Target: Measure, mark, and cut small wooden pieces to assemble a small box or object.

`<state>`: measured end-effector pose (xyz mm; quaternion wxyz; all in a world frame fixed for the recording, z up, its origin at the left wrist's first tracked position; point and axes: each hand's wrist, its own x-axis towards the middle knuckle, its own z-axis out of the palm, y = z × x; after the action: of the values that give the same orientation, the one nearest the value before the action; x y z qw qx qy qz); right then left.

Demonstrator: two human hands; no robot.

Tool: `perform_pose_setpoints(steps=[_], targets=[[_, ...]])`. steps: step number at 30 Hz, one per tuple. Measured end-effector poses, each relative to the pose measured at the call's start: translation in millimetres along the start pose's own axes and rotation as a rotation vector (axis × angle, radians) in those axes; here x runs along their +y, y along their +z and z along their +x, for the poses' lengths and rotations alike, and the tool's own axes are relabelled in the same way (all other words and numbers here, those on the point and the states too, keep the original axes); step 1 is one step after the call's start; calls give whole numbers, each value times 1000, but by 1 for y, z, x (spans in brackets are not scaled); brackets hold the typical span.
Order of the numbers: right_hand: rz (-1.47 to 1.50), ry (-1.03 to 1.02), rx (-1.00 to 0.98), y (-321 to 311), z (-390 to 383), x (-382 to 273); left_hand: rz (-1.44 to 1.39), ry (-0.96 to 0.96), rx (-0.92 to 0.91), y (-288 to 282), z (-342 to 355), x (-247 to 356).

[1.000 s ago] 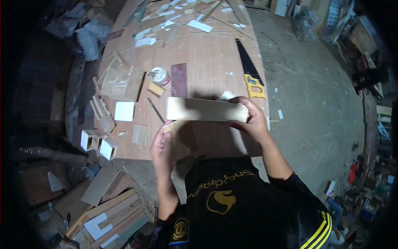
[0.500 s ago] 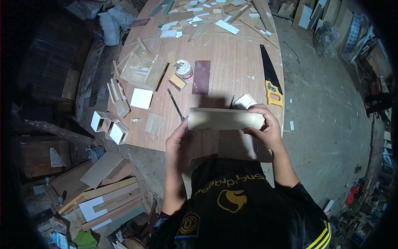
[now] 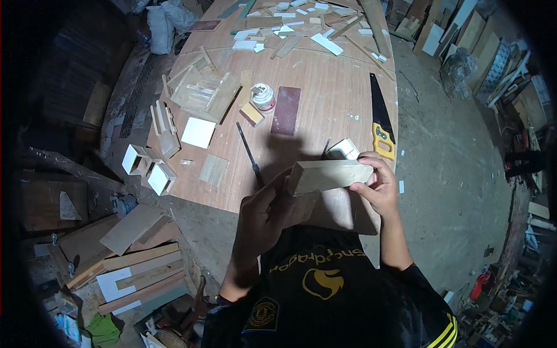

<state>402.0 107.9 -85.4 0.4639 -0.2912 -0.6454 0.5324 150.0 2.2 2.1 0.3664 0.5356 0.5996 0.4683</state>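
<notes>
In front of my chest I hold a pale wooden piece [image 3: 333, 176], tilted so that its left end faces me. My right hand [image 3: 380, 187] pinches its right end, thumb below and fingers above. At the left end is my left hand [image 3: 264, 210], dark in shadow, its fingers closed against the wood and partly hidden. A second wooden surface shows under the piece beside the left hand; whether it is joined on, I cannot tell. Just beyond lie a small white-topped block [image 3: 344, 149] and a slim dark rod-like tool [image 3: 248, 148].
A yellow-handled handsaw [image 3: 381, 119] lies along the table's right edge. Mid-table are a brown sandpaper sheet [image 3: 286, 110], a white jar [image 3: 263, 97] and a tan block [image 3: 252, 114]. A wooden assembly [image 3: 203, 93] stands left; offcuts [image 3: 284, 29] cover the far end.
The wooden piece has turned, its left end swinging toward me and tilting up, showing its end and underside. My left hand has shifted right and inward with it. The view has shifted slightly.
</notes>
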Motion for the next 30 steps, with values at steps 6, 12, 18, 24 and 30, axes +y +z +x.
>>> perform_pose_setpoints(steps=[6, 12, 18, 24, 30], targets=[[9, 18, 17, -1, 1, 0, 6, 53, 4, 1, 4, 4], [32, 13, 30, -2, 0, 3, -10, 107, -6, -1, 6, 3], [17, -11, 25, -3, 1, 5, 21, 147, -27, -4, 8, 4], [25, 8, 9, -3, -1, 7, 25, 194, -28, -7, 6, 5], [30, -2, 6, -1, -1, 7, 6, 102, -58, -12, 4, 6]])
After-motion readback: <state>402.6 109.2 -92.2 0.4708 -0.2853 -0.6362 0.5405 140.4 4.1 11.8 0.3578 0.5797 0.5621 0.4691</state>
